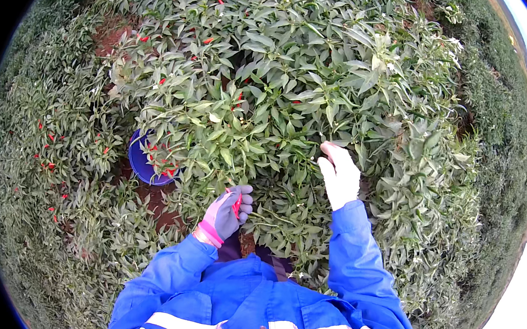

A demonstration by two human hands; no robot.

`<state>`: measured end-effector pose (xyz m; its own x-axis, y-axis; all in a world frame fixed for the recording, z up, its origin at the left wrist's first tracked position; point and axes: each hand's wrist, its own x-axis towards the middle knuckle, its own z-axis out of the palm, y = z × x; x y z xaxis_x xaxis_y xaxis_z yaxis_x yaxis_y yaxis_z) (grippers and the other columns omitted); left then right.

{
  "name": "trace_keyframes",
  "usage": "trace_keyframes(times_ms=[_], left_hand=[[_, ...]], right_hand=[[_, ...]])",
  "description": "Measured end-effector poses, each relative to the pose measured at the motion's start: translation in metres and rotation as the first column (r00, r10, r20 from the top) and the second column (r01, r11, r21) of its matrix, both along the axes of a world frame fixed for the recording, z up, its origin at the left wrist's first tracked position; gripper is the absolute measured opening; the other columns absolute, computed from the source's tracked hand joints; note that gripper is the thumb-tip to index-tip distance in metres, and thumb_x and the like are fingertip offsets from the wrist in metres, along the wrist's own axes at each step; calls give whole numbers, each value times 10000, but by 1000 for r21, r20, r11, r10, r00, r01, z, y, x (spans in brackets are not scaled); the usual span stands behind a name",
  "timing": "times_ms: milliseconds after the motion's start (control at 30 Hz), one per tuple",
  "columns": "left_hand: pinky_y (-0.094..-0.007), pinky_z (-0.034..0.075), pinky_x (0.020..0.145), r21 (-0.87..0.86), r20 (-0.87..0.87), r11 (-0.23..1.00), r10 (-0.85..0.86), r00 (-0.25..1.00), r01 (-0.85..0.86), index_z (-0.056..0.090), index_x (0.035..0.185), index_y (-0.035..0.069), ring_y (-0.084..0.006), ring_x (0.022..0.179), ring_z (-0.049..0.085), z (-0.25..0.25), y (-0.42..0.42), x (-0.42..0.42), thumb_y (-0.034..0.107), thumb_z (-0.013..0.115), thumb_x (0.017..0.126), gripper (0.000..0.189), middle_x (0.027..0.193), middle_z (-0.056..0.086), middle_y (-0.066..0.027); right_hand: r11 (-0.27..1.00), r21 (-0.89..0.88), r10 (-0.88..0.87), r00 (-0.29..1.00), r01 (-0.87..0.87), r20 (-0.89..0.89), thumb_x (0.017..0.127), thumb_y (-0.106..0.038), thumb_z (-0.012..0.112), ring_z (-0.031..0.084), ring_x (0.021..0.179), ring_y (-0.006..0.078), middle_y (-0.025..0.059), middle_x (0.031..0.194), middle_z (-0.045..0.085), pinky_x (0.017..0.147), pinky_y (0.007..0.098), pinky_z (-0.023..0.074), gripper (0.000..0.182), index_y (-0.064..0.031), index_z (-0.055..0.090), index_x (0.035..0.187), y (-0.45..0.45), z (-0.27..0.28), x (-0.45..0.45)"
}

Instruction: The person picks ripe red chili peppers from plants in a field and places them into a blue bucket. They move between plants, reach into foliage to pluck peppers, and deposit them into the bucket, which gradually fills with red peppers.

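My left hand [226, 215], in a grey and pink glove, is curled around several red chili peppers [237, 205] in front of my body. My right hand [342, 174] looks very bright, almost washed out. It reaches into the leaves of a chili plant [290, 134], thumb and forefinger a little apart at the foliage. Whether its fingertips pinch a stem or a pepper cannot be made out. Red chilies [240, 99] and slender green chilies [268, 216] hang among the leaves between and beyond my hands.
Left of my left hand, a blue bucket [142, 164] with red chilies [168, 167] inside stands on reddish soil [159, 209], partly covered by leaves. Dense chili plants [68, 112] surround me, more red fruit showing at left. Another strip of greenery [500, 125] runs along the right.
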<state>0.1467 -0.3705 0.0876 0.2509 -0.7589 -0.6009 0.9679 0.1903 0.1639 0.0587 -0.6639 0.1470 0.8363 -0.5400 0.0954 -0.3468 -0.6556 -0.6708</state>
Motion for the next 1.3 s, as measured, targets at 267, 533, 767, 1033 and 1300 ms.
trace_keyframes(times_ms=[267, 533, 767, 1033, 1300], left_hand=[[-252, 452, 647, 3, 69, 997, 80, 994, -80, 503, 1271, 49, -125, 784, 535, 16, 32, 24, 326, 513, 1000, 387, 946, 585, -11], [-242, 426, 635, -15, 185, 989, 147, 972, -147, 506, 1263, 58, -112, 758, 502, 46, 35, 68, 358, 519, 994, 403, 931, 563, 0], [-252, 437, 627, 11, 78, 969, 246, 966, -248, 517, 1265, 84, -124, 774, 528, 39, 47, 64, 307, 535, 988, 356, 937, 580, -8], [-248, 434, 625, -7, 128, 958, 287, 949, -288, 520, 1265, 94, -114, 764, 513, 66, 37, 52, 334, 500, 1005, 354, 932, 573, 13], [-278, 501, 654, -158, 104, 934, 339, 935, -321, 511, 1299, 81, -169, 831, 612, 98, 17, 56, 288, 475, 1021, 349, 988, 633, -32]], right_hand=[[934, -28, 286, 791, -357, -541, 856, -290, 619, 546, 1149, 331, 155, 1252, 565, 961, 427, 450, 501, -121, 526, 1318, 93, -51, 86], [852, -39, 422, 728, -522, -540, 824, -290, 645, 540, 1116, 314, 143, 1332, 477, 924, 447, 470, 434, -77, 588, 1198, 138, -98, 9], [849, 53, 483, 734, -525, -478, 812, -234, 644, 505, 1199, 334, 153, 1382, 454, 989, 447, 440, 332, -108, 667, 1118, 109, -84, -7], [884, 205, 465, 829, -420, -310, 854, -255, 645, 508, 1233, 356, 200, 1341, 520, 1037, 406, 415, 318, -111, 672, 1136, 69, -35, -4], [694, 708, -158, 987, 133, -31, 926, -129, 594, 648, 864, 137, 58, 990, 694, 764, 265, 509, 229, -11, 668, 1108, -3, -36, 11]])
